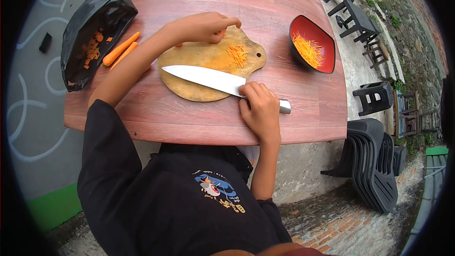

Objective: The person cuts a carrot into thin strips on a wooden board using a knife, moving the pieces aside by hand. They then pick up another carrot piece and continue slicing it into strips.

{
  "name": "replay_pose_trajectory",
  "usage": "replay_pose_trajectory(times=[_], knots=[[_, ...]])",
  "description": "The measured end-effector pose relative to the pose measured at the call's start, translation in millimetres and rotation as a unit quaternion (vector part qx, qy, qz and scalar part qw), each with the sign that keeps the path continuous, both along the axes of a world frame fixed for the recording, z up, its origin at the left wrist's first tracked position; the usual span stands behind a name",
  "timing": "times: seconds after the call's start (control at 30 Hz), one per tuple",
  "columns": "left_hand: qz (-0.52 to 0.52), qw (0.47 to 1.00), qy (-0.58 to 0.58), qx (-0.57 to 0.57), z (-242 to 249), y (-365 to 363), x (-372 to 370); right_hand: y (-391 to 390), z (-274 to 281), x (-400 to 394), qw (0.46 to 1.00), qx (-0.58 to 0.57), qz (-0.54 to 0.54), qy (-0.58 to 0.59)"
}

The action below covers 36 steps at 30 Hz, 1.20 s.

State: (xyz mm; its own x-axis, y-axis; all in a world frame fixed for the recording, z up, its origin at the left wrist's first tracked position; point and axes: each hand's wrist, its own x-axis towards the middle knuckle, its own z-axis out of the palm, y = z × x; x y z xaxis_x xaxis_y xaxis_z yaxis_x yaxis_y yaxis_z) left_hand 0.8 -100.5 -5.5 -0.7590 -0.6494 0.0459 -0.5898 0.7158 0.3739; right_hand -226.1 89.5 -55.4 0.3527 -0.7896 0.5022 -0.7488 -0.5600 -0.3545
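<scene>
My right hand [261, 109] is wrapped around the handle end of a large kitchen knife [204, 79], fingers near the heel of the blade. The blade lies flat across the near part of a round wooden cutting board [189, 94], tip to the left. Over the board's far edge, my left hand [204, 27] has its index finger stretched out and its other fingers curled in. Orange carrot bits show between those fingers; how many is hidden. A small pile of carrot strips [237, 55] sits on the board near its holed handle.
Right of the board stands a red and black bowl [330, 52] with carrot shreds inside. At the left are whole carrots [121, 49] and a black plastic bag [106, 12] holding carrot scraps. Stacked black chairs [372, 161] stand beyond the wooden table [303, 114].
</scene>
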Motion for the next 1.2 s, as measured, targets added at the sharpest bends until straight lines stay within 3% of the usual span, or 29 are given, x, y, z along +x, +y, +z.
replay_pose_trajectory(times=[0.2,0.27,0.4,0.53,0.63,0.7,0.8,0.87,0.97,1.13,1.2], knots=[[-0.039,0.999,-0.003,-0.006,3,18,12,0,2,1,1.0,0.01,-0.001,-0.004],[-0.024,0.998,-0.064,-0.014,5,30,17,2,1,0,1.0,0.014,-0.003,-0.007],[-0.029,0.999,-0.036,-0.023,-2,64,46,2,2,-3,1.0,0.002,-0.002,-0.01],[-0.014,0.998,-0.017,-0.051,-1,95,70,22,14,-13,0.994,0.09,0.059,-0.037],[0.026,0.998,-0.049,0.023,2,114,78,49,24,-24,0.99,0.119,0.062,-0.05],[0.025,0.998,-0.041,0.037,1,122,83,69,32,-35,0.964,0.225,-0.036,-0.134],[0.022,0.998,-0.04,0.05,2,133,88,84,37,-62,0.975,0.162,-0.032,-0.146],[-0.022,0.999,0.037,-0.009,-4,138,92,94,38,-78,0.971,0.144,-0.127,-0.142],[-0.036,0.999,0.011,0.01,-4,144,90,99,27,-93,0.942,0.161,-0.203,-0.212],[-0.088,0.995,-0.011,-0.054,-11,159,92,97,5,-97,0.903,0.242,-0.186,-0.303],[-0.105,0.985,-0.078,-0.116,-14,167,93,93,9,-91,0.917,0.255,-0.191,-0.24]])
